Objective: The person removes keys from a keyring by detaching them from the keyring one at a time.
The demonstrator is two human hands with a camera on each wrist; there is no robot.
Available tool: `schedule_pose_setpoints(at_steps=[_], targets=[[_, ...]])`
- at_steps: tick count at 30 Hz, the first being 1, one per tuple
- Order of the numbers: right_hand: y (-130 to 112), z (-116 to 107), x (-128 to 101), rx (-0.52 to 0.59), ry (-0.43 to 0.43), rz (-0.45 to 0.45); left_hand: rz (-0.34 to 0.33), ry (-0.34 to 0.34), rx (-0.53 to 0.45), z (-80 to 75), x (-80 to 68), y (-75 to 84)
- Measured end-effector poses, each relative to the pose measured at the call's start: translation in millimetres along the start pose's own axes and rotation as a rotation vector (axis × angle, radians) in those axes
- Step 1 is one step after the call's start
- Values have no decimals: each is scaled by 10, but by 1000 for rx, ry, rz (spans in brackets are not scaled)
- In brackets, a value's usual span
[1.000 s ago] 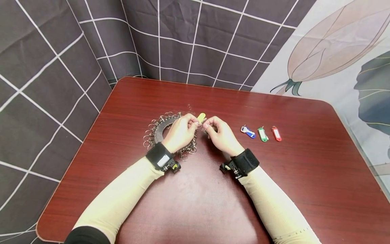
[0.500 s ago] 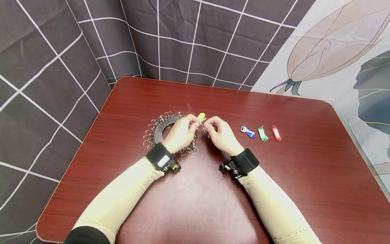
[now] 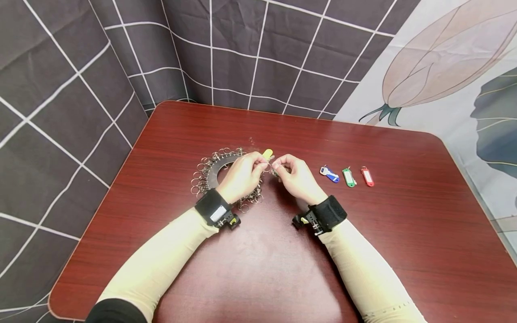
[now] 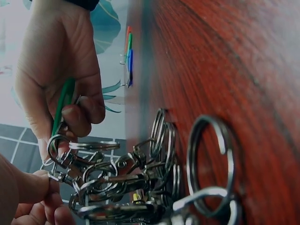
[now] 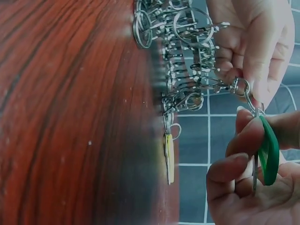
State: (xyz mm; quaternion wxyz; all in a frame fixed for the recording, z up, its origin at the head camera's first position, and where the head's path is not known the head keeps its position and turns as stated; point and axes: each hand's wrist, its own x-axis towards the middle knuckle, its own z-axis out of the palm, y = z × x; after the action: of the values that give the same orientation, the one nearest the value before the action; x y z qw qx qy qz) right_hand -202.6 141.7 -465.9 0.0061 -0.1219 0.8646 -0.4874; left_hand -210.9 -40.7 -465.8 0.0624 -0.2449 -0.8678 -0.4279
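Above the desk [image 3: 363, 233], the right hand [image 3: 296, 179] pinched a green key tag [image 5: 268, 151]. The left hand [image 3: 242, 175] pinched a clasp [image 5: 241, 86] on the ring bundle [image 3: 214, 168] beside it.

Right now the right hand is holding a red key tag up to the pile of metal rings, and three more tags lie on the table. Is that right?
Not quite. The key tag pinched in the right hand is green, not red, as the right wrist view shows. The rest holds: it is at the pile of metal rings, and three more tags lie on the table.
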Motion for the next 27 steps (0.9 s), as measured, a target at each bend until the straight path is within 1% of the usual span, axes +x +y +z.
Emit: schedule_pose_setpoints(at_steps=[2,4,7,10,12,15,20,27], targets=[[0,-2,-1,23,-1,8,9,-1,8,-5,5,5],[9,5,3,49,3,15,4,-8,11,-10,9,10],[35,30,12,89,23,19,-32,-41,14,-22,7,22],[33,47,11,105,46,14,-72,-81,8,-31,-3,36],[28,58,8,102,55,10,-87,-86,8,-34,-13,33],[22,67,-1,101,52,3,-87,-57,5,-23,-19,17],[24,86,1,102,50,-20,-64,-5,-16,-16,-30,1],[42,65,6,111,54,-67,-48,19,-94,-6,-13,11]])
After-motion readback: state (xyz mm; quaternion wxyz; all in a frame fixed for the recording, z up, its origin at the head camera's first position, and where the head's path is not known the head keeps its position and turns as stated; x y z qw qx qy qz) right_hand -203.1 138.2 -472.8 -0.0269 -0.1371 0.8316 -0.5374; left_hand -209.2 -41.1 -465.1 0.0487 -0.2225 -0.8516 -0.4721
